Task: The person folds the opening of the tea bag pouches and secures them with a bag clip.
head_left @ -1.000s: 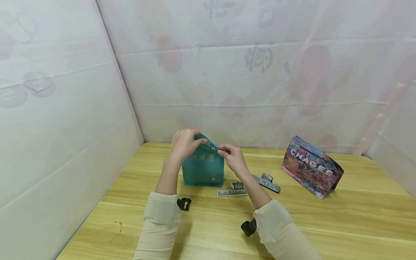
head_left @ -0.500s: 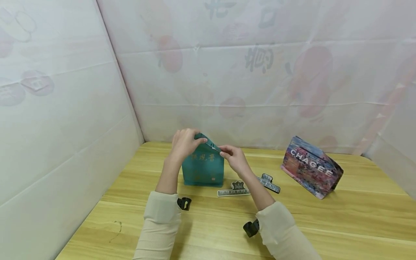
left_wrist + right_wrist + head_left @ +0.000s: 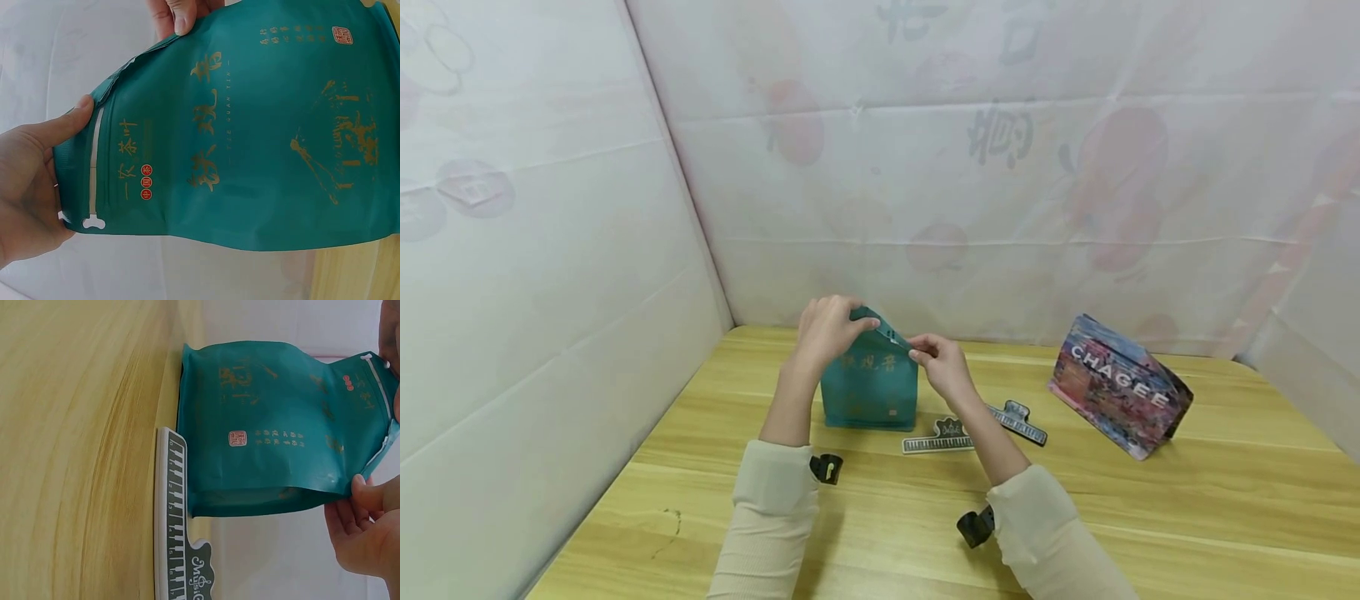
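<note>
A teal tea bag (image 3: 868,396) with gold lettering stands upright on the table, its top folded at a slant. My left hand (image 3: 829,332) grips the upper left of its top, thumb in front and fingers behind. At the lower right end of the top edge, my right hand (image 3: 942,365) pinches the corner between thumb and fingers. The left wrist view shows the bag's front (image 3: 262,137), with a pale strip (image 3: 95,162) across it near the top. In the right wrist view, the right hand (image 3: 369,531) holds the bag's side edge.
Two clips with piano-key patterns lie by the bag: a near clip (image 3: 936,444) in front and a far clip (image 3: 1021,423) partly behind my right forearm. A colourful CHAGEE bag (image 3: 1116,383) leans at the right. Pale cloth walls (image 3: 880,208) enclose the wooden table (image 3: 880,525).
My right hand has shifted very slightly right along the bag's top edge. Both hands keep their hold, and the bag stays in place.
</note>
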The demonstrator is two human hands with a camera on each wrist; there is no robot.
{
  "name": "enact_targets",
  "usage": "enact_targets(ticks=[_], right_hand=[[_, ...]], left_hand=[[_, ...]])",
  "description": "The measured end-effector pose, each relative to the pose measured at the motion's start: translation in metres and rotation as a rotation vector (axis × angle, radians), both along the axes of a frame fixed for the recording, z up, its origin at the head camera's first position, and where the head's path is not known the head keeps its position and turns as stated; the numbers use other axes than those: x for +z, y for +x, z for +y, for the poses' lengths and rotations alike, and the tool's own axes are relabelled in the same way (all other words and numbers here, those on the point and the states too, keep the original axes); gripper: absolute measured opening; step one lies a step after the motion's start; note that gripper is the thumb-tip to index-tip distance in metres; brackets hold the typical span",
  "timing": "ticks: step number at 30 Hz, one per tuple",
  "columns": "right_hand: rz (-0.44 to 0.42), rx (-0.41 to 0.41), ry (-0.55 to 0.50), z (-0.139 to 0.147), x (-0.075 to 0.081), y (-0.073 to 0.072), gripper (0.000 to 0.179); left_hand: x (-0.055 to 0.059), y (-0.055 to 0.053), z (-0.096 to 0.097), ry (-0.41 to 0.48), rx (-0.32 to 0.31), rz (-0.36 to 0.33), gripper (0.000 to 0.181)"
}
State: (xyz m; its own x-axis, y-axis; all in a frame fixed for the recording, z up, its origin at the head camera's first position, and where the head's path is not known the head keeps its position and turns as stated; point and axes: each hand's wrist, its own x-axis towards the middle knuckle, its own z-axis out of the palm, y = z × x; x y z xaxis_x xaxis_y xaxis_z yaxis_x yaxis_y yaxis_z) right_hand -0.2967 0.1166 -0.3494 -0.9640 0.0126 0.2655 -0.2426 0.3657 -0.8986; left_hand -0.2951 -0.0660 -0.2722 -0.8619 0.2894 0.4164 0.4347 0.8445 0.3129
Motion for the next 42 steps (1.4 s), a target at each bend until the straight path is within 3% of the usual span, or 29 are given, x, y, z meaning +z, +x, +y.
enact_targets(ticks=[7,15,20,25,31,35,38,42], right_hand=[[-0.002,0.009,-0.006,0.002,-0.001,-0.001,0.015],[-0.017,0.111,-0.09,0.005,-0.001,0.002,0.024],[0.041,0.175,-0.153,0.002,0.005,0.004,0.026],[0.118,0.206,-0.103,-0.005,0.015,0.005,0.03],[0.145,0.209,-0.077,-0.013,0.019,0.004,0.029],[0.155,0.206,-0.056,-0.019,0.031,0.016,0.027],[0.168,0.192,-0.042,-0.021,0.031,0.016,0.025],[0.181,0.158,-0.033,-0.021,0.019,0.004,0.023]], left_hand=[[0.001,0.0,0.002,-0.008,0.007,-0.004,0.025],[0.002,0.0,0.001,-0.02,0.036,-0.027,0.025],[0.002,0.0,0.001,-0.026,0.03,-0.024,0.025],[0.003,-0.001,0.001,-0.022,0.014,-0.007,0.024],[0.003,-0.002,0.0,-0.018,0.01,0.001,0.024],[0.003,-0.002,0.0,-0.016,0.004,0.013,0.024],[0.002,-0.001,0.0,-0.014,-0.003,0.02,0.025],[0.002,-0.001,-0.001,-0.015,-0.006,0.022,0.025]])
